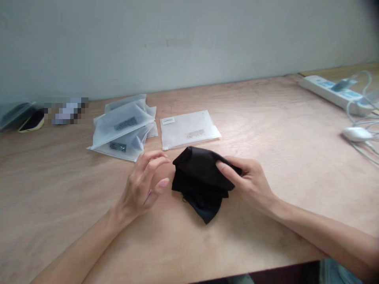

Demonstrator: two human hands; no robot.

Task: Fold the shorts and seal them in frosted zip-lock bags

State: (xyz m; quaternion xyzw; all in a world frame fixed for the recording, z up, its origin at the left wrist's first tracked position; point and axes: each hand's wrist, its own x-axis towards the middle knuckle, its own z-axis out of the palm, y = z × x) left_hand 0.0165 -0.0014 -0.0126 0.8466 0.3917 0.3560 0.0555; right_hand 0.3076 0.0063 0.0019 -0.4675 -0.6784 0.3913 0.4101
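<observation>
My right hand [247, 177] grips a folded piece of black fabric [201, 169] by its right side, thumb on top and fingers behind. The cloth hangs in layers over the wooden table, with one corner drooping toward me and a small thread or loop at its lower left edge. To the left of the fabric is my left hand [148, 177], its fingers curved and parted from the thumb. Nothing shows between them, and a small gap separates them from the cloth. Just beyond the fabric lies a flat white plastic pouch [189, 126] with a label and printed text.
Several frosted plastic bags [124, 126] with dark printing lie in a pile at the left. Farther left are a phone [32, 120] and a blurred-out item [69, 111]. A power strip [334, 92], cables and a white adapter [357, 134] occupy the right side, near the wall.
</observation>
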